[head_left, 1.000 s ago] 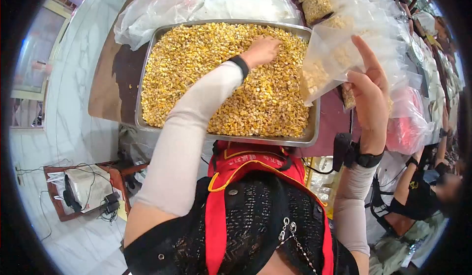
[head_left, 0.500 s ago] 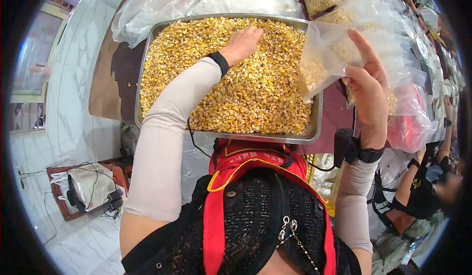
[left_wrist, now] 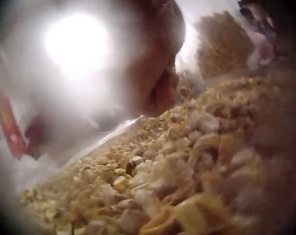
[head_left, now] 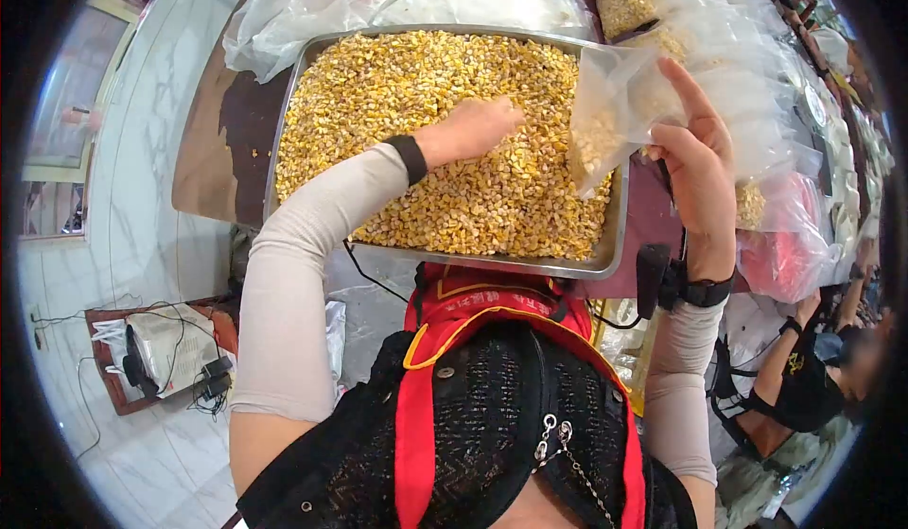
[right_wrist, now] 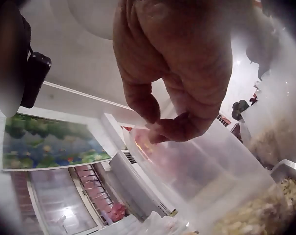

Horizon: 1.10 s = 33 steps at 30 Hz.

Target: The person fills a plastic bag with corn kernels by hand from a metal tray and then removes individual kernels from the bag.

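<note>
Hands are apart, right hand (head_left: 698, 174) pinching a partly filled bag (head_left: 596, 141) by the tray (head_left: 567, 268), left hand (head_left: 465, 132) at the yellow grain (head_left: 378, 94) (can't tell if gripping any), and despite several filled bags (head_left: 626, 9) alongside, I'd guess plenty's left.

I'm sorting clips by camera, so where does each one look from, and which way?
Head view: on the head, facing forward and down at the tray of grain; left hand, right hand, sleeves and black top show.
Left wrist view: on the left wrist, facing low across the grain; part of that hand shows, blurred.
Right wrist view: on the right wrist, facing past that hand towards a window; its fingers pinch a clear bag.
Shared: the head and right wrist views both show the right hand, bag and tray.
</note>
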Available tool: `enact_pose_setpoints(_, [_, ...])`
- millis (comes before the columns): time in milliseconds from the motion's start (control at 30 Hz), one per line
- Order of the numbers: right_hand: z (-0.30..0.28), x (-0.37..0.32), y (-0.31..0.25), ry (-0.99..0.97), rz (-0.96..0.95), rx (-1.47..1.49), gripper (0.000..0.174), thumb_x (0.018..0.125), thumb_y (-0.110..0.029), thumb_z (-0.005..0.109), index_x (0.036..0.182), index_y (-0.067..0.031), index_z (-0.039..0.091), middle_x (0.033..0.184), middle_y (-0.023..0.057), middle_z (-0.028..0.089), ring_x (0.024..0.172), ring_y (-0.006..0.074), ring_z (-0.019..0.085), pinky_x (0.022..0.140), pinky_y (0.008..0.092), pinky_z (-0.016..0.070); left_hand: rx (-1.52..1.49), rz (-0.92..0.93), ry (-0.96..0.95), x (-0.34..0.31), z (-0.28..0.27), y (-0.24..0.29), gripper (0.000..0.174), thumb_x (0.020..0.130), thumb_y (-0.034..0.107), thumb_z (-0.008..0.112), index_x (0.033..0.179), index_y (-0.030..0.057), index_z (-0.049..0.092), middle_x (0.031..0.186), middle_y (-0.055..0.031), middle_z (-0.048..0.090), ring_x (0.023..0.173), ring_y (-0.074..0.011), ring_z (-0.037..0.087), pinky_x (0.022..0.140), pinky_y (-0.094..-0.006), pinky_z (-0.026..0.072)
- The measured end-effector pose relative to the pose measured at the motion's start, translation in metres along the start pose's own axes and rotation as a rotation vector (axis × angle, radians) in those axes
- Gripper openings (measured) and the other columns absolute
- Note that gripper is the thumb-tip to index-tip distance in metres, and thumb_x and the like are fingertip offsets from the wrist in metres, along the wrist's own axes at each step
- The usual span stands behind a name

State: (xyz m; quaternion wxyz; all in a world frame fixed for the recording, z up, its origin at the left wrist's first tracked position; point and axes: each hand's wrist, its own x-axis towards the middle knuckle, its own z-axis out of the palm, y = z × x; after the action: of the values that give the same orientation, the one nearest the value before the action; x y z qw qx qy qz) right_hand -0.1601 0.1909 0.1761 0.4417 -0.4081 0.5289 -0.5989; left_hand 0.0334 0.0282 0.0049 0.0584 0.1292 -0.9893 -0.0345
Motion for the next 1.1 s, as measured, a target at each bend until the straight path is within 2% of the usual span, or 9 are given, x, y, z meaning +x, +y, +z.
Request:
enact_pose_setpoints(67, [0.006,-0.001,-0.001,0.01,-0.007,-0.033,0.06,0.072,0.003,0.051,0.13,0.0006,0.036,0.077,0.0026,0.058,0.062,0.0055,0.051,0.06,0.018,0.0415,-0.648,-0.426,0.27,-0.002,-0.006,-0.012,0.013,0.083,0.02,0.053,0.085,0.0071,0.053,0.081,-0.0091,0.054,0.065,-0.0225,0.057,0.049,-0.0333,0.045])
enact_pose_setpoints(100, [0.005,-0.001,0.0,0.015,-0.006,-0.032,0.06,0.072,0.003,0.051,0.13,0.0006,0.036,0.077,0.0026,0.058,0.062,0.0055,0.051,0.06,0.018,0.0415,-0.648,-0.422,0.266,-0.005,-0.017,-0.011,0.013,0.083,0.02,0.053,0.085,0.0071,0.053,0.081,-0.0091,0.054,0.065,-0.0225,0.057,0.049,-0.0333,0.045])
enact_pose_setpoints(167, [0.005,0.002,0.003,-0.034,-0.007,0.03,0.061,0.071,0.003,0.051,0.131,0.0018,0.035,0.081,0.0038,0.058,0.064,0.0065,0.052,0.061,0.019,0.0425,-1.937,-0.99,0.477,-0.009,-0.048,-0.006,0.011,0.084,0.018,0.049,0.085,0.0076,0.053,0.078,-0.0075,0.053,0.065,-0.0212,0.052,0.053,-0.0289,0.0431])
enact_pose_setpoints(333, [0.013,0.008,0.021,-0.047,0.019,0.003,0.062,0.072,0.002,0.051,0.131,0.0016,0.034,0.082,0.0023,0.057,0.064,0.0059,0.05,0.06,0.0185,0.0415,-2.54,-0.829,0.725,-0.008,-0.07,-0.003,0.012,0.082,0.016,0.049,0.084,0.0044,0.05,0.077,-0.0057,0.05,0.067,-0.0151,0.046,0.052,-0.0244,0.0396])
enact_pose_setpoints(400, [0.015,0.01,0.023,-0.074,0.038,-0.022,0.065,0.07,0.002,0.054,0.132,0.0035,0.032,0.074,0.0023,0.056,0.063,0.0072,0.051,0.061,0.0196,0.0417,-2.702,-0.324,0.586,-0.001,-0.087,-0.007,0.012,0.082,0.014,0.048,0.084,0.0029,0.05,0.075,-0.0053,0.047,0.064,-0.0136,0.043,0.05,-0.0245,0.0376])
enact_pose_setpoints(600, [0.02,0.015,0.023,-0.088,0.047,-0.067,0.067,0.07,0.0,0.054,0.133,0.0019,0.031,0.072,0.0021,0.056,0.064,0.0074,0.051,0.062,0.0206,0.0419,-2.524,-0.173,0.526,0.038,-0.16,0.032,0.017,0.083,0.012,0.045,0.093,-0.0002,0.052,0.079,-0.0077,0.049,0.065,-0.0161,0.045,0.058,-0.0269,0.0406])
enact_pose_setpoints(767, [0.022,0.018,0.027,-0.104,0.029,-0.086,0.068,0.07,-0.002,0.056,0.133,-0.0008,0.032,0.075,0.0035,0.057,0.064,0.0083,0.052,0.061,0.0208,0.0426,-2.017,-0.356,0.749,0.062,-0.151,0.061,0.017,0.078,0.004,0.042,0.09,0.0001,0.052,0.087,-0.0114,0.055,0.081,-0.021,0.053,0.073,-0.0345,0.045])
enact_pose_setpoints(867, [0.021,0.019,0.03,-0.096,0.01,-0.128,0.068,0.07,-0.002,0.056,0.133,-0.0005,0.032,0.075,0.0037,0.057,0.065,0.0085,0.052,0.061,0.0207,0.0427,-1.824,-0.253,0.794,0.067,-0.145,0.062,0.018,0.073,-0.001,0.04,0.086,-0.0002,0.052,0.084,-0.0115,0.055,0.082,-0.0213,0.053,0.078,-0.0341,0.0429])
enact_pose_setpoints(1100, [0.021,0.017,0.03,-0.092,0.003,-0.122,0.068,0.069,-0.002,0.056,0.133,-0.0006,0.032,0.076,0.0038,0.056,0.065,0.0088,0.052,0.061,0.0208,0.0427,-1.779,-0.274,0.819,0.07,-0.146,0.067,0.02,0.069,-0.005,0.039,0.083,-0.0003,0.052,0.084,-0.0117,0.056,0.085,-0.0219,0.053,0.081,-0.0328,0.039])
